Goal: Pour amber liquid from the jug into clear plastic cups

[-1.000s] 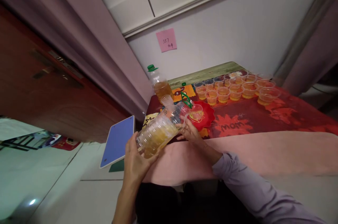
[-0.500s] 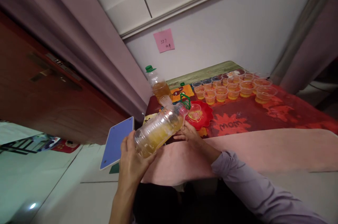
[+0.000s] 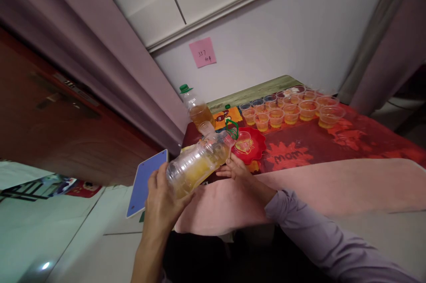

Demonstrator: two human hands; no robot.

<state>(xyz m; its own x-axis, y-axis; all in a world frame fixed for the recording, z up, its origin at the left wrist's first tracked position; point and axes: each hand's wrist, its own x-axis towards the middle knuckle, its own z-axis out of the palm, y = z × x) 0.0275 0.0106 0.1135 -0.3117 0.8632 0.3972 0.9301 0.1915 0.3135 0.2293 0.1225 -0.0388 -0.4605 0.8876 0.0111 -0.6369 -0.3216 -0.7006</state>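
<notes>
A large clear plastic bottle (image 3: 196, 165) with yellow liquid lies tilted in my hands, its neck lower right over a red scalloped plate (image 3: 258, 145). My left hand (image 3: 163, 198) is wrapped round its base end. My right hand (image 3: 238, 169) grips near the neck from below, thumb and forefinger against it, other fingers partly spread. A small clear plastic cup (image 3: 244, 138) stands on the plate under the mouth. A green handle (image 3: 232, 127) hangs at the neck. Whether liquid is flowing out, I cannot make out.
Several clear cups (image 3: 291, 114) with yellow liquid stand in rows at the back right of the table. A second bottle (image 3: 199, 112) with a green cap and amber liquid stands at the back left. A blue board (image 3: 146, 181) is left of the table; a pink cloth (image 3: 309, 185) covers the front edge.
The view has shifted slightly, so everything sits a little further left. The bottle stays tilted over the plate in both hands.
</notes>
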